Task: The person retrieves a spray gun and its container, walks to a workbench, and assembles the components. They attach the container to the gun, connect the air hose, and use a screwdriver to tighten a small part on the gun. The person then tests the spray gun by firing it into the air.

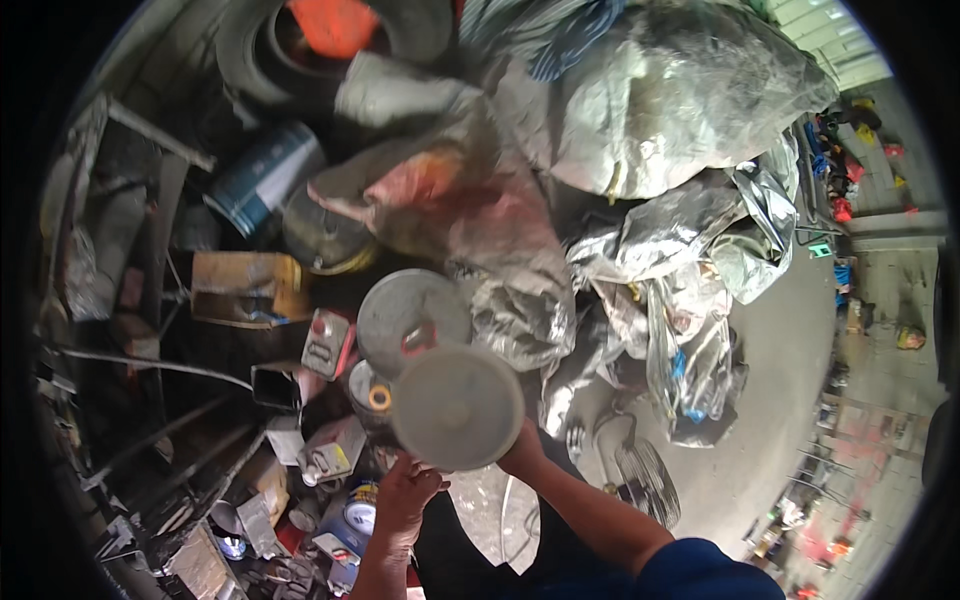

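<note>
A round, pale grey plastic piece (457, 408) with a raised rim is held up in front of me; from this angle I cannot tell whether it is a lid or a tub. The fingers of my right hand (522, 452) wrap its lower right edge. At the lower left edge, my left hand (408, 490) has its fingers curled and pinched against the rim. Just beyond stands a larger grey drum (412, 312) with a red mark on its top. Close to its left are a dark can with a yellow ring (378, 397) and a red-and-white jug (327, 343).
Large plastic sacks (690, 100) pile up at the back, with a reddish sack (490, 210) nearer. A blue drum (265, 178), a cardboard box (248, 288) and a metal rack (165, 210) fill the left. A wire fan guard (645, 475) lies on the floor at right.
</note>
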Available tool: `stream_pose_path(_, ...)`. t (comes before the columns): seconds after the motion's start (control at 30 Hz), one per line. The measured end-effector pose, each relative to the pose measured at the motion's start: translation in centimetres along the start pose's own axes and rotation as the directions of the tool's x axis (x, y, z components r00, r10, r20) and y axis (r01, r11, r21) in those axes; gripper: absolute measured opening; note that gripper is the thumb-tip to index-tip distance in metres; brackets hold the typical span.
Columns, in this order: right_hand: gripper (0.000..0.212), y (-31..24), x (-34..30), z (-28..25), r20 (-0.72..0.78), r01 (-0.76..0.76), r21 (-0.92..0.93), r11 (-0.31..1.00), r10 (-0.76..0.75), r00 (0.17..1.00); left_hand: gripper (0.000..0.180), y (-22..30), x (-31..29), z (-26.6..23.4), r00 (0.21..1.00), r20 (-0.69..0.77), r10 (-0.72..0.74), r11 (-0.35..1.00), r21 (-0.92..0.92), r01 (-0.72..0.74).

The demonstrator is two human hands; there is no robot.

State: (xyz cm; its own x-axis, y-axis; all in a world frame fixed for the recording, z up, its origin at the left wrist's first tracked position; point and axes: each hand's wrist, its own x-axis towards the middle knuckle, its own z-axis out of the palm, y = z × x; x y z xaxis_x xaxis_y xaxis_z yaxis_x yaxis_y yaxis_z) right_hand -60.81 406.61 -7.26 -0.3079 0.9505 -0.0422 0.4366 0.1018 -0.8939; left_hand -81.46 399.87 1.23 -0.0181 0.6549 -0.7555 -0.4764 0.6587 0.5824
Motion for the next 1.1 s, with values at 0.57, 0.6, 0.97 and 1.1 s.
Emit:
stream_pose_path(0.57,0.026,-2.2,18.3,-31.1,-0.219,-0.195,0.735,0.65,0.499,0.838,0.06,22.4,41.2,32.5,0.814,0.321,0.485,0.554,0.607,-0.57)
stream_pose_path(0.6,0.024,-2.2,20.6,-31.7,-0.229,-0.155,0.752,0.641,0.475,0.85,0.063,24.6,44.9,34.0,0.722,0.313,0.617,0.365,0.699,-0.615)
stream_pose_path(0.97,0.059,4.0,37.6,-34.4,-0.231,-0.103,0.715,0.692,0.372,0.899,0.035,33.3,60.7,39.0,0.697,0.447,0.56,0.497,0.492,-0.715)
stream_pose_path(1.1,0.056,5.6,42.0,-33.3,-0.243,-0.007,0.78,0.625,0.314,0.918,0.024,33.9,52.4,37.3,0.755,0.543,0.367,0.734,0.329,-0.593)
